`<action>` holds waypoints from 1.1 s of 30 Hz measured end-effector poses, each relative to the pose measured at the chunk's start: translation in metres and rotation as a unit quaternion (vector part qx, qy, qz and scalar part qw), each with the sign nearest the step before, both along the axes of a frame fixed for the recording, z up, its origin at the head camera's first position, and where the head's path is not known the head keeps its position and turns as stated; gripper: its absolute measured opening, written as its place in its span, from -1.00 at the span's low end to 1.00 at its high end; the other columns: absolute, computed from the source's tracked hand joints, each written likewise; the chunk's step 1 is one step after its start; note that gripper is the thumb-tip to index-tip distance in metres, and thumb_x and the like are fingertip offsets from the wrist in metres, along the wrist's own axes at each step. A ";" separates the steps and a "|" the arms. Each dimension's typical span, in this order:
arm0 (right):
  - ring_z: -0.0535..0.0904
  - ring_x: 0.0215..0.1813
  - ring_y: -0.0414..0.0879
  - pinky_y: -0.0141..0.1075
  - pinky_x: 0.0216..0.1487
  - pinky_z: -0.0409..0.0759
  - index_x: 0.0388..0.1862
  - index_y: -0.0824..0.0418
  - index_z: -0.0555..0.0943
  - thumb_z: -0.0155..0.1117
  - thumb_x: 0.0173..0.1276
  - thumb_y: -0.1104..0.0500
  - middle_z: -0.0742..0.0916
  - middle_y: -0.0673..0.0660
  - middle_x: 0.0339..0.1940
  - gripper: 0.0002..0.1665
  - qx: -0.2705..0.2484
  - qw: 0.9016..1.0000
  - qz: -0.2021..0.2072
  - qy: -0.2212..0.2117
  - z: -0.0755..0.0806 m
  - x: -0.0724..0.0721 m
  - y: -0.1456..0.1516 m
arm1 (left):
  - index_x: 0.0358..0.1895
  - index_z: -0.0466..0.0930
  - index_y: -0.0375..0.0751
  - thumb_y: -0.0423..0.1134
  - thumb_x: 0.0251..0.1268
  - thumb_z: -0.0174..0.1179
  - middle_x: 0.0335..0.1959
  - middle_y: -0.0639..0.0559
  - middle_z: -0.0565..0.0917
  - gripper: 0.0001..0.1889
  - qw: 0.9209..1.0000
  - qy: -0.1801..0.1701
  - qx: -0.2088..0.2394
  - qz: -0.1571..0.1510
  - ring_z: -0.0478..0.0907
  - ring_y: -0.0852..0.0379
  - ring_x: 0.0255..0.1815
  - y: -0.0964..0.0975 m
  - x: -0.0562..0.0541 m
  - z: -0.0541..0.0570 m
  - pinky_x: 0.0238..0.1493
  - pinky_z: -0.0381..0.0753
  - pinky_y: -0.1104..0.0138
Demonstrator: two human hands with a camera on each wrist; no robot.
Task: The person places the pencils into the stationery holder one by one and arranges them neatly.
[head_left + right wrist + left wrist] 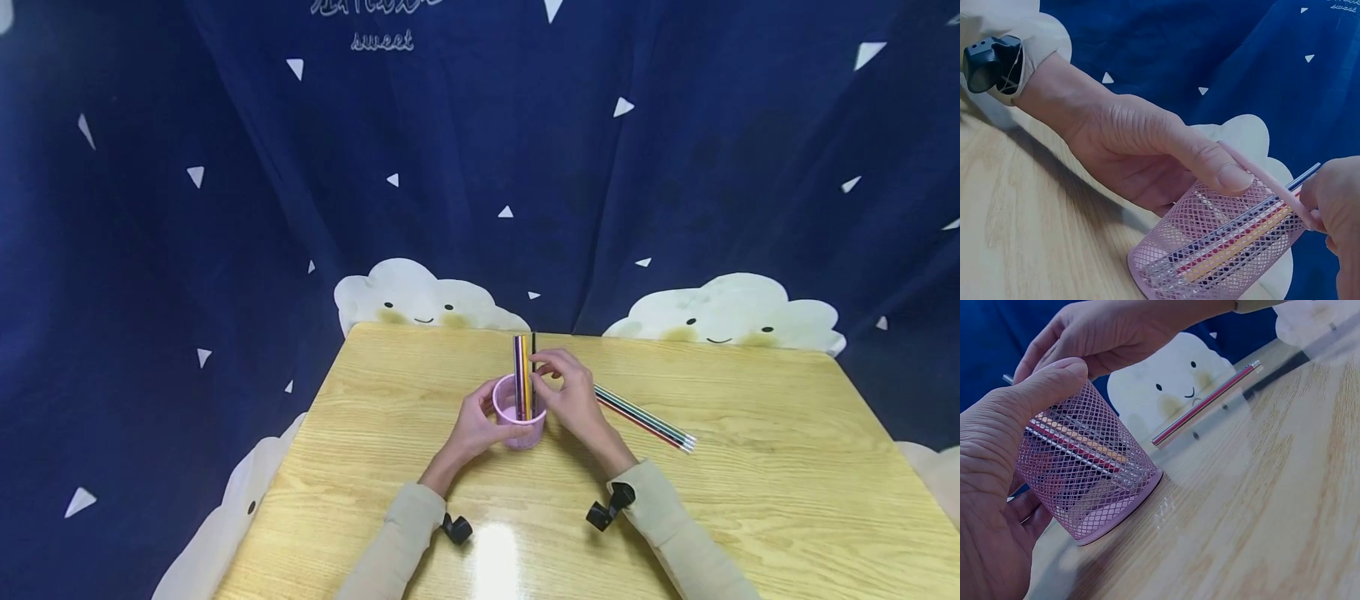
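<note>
A pink mesh pencil cup (523, 439) stands upright on the table. My left hand (474, 427) grips its left side, the thumb lying across the front near the rim. Several pencils (522, 371) stand in the cup, purple, white, yellow and black among their colors. Through the mesh in the left wrist view, the lower ends of the pencils (1079, 442) show. My right hand (573, 398) is at the cup's right rim, thumb and forefinger pinching a black pencil (534, 346). In the right wrist view its fingertips are partly hidden behind the rim.
Right of the cup, more pencils (651, 421) lie side by side on the wooden table (750, 467), slanting toward the front right. A dark blue curtain (480, 167) with white clouds and triangles hangs behind the table's far edge. Each wrist carries a small black camera (457, 529).
</note>
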State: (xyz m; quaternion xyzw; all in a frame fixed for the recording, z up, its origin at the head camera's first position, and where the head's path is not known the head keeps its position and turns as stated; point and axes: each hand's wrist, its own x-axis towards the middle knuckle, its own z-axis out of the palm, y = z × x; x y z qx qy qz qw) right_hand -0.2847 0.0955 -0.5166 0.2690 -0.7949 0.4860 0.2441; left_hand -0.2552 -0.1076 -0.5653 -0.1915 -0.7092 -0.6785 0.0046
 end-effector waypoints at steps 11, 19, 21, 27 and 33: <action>0.71 -0.20 0.04 0.00 -0.20 0.66 -0.03 0.28 0.76 0.47 0.24 0.45 0.81 0.18 -0.08 -0.68 0.021 1.000 -0.013 0.001 0.000 0.005 -0.002 | 0.43 0.48 -0.25 -0.44 -0.07 0.62 0.27 -0.23 0.65 -0.14 1.000 0.006 0.002 -0.001 0.60 -0.26 0.26 0.001 -0.001 -0.001 0.37 0.55 -0.12; 0.59 -0.25 -0.01 -0.35 -0.28 0.47 -0.03 0.26 0.78 0.42 0.28 0.41 0.81 0.19 0.01 -0.72 -0.002 1.000 -0.023 0.006 -0.002 0.011 0.013 | 0.43 0.49 -0.20 -0.39 -0.09 0.64 0.26 -0.14 0.67 -0.13 1.000 0.008 -0.008 0.004 0.62 -0.14 0.25 0.001 -0.001 -0.001 0.37 0.57 -0.04; 0.58 -0.25 0.02 -0.37 -0.27 0.46 -0.03 0.27 0.78 0.41 0.29 0.41 0.81 0.20 0.02 -0.73 -0.005 1.000 -0.024 0.009 -0.004 0.012 0.019 | 0.43 0.50 -0.18 -0.39 -0.10 0.64 0.25 -0.11 0.68 -0.12 1.000 0.009 -0.012 0.007 0.63 -0.10 0.24 0.001 -0.002 -0.002 0.36 0.58 0.00; 0.64 -0.08 0.08 -0.17 -0.21 0.59 0.01 0.27 0.77 0.39 0.30 0.41 0.81 0.16 0.05 -0.70 0.017 0.999 -0.042 0.006 -0.013 0.016 0.039 | 0.42 0.51 -0.20 -0.39 -0.12 0.66 0.24 -0.15 0.68 -0.12 1.000 0.004 -0.012 0.013 0.64 -0.13 0.22 0.002 -0.001 -0.001 0.34 0.59 -0.02; 0.59 0.02 0.08 -0.19 -0.05 0.56 0.07 0.31 0.76 0.36 0.32 0.41 0.77 0.24 0.17 -0.66 0.068 0.996 -0.062 -0.003 -0.025 0.024 0.060 | 0.42 0.49 -0.27 -0.44 -0.13 0.64 0.25 -0.22 0.67 -0.11 1.000 0.008 -0.002 0.012 0.62 -0.22 0.23 0.002 -0.001 -0.002 0.34 0.58 -0.09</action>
